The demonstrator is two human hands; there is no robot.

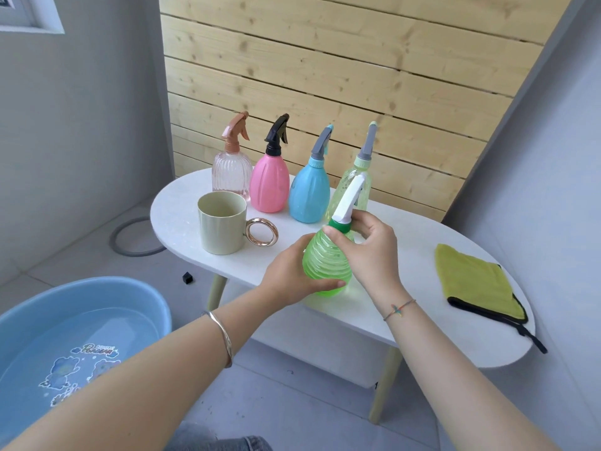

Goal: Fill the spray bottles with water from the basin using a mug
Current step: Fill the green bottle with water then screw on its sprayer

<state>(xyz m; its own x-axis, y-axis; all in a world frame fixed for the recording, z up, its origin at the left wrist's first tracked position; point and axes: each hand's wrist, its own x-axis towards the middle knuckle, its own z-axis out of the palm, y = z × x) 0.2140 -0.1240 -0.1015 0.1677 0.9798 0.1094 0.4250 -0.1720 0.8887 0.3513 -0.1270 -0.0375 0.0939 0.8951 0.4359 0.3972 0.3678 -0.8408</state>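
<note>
Far left on the floor: blue basin (140, 297) holding water, cartoon sticker inside, lettering too blurry to read. Next over, cream mug (221, 226) on the tabletop (413, 255), looks dry. Then the green spray bottle (327, 260), standing near the front edge, left hand (287, 281) wrapped round its belly, right hand (370, 247) pinching the collar under the white sprayer. Probably unscrewing; could tip or skid off the edge if the cap sticks. No labels on the other four bottles (273, 183) behind.

yellow cloth (473, 278) on white table (422, 320)
</note>
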